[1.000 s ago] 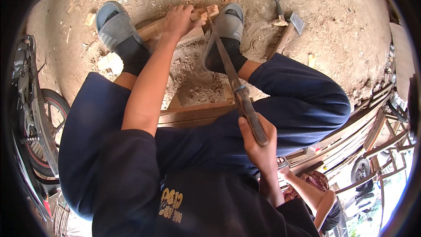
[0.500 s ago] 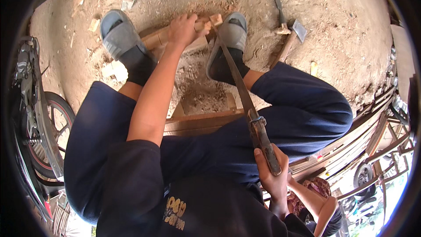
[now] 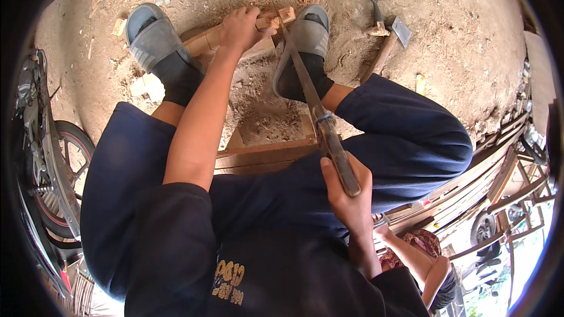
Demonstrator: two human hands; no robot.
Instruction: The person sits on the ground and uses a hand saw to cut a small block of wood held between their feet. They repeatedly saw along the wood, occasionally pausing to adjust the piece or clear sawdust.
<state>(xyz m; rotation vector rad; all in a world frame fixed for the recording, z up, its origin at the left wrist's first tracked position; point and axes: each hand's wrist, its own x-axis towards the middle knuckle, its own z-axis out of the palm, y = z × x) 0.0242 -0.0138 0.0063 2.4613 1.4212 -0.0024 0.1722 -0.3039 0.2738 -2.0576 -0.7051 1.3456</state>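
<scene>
My right hand is closed around the dark handle of a long, narrow-bladed handsaw. The blade slants away to the upper left and crosses a pale piece of wood near its right end, with the tip reaching past the wood. Closed over that piece, my left hand presses it down left of the blade. Under it lies a wooden block between my two sandalled feet. The underside of the held piece is hidden by my left hand.
A hatchet and a dark-bladed tool lie on the dirt floor to the right. Wood chips and scraps are scattered around. A motorcycle wheel stands at left. Behind on the right are stacked planks and another person.
My right hand has pushed the saw forward and to the left, so its tip now extends beyond the wood. My left hand still holds the piece.
</scene>
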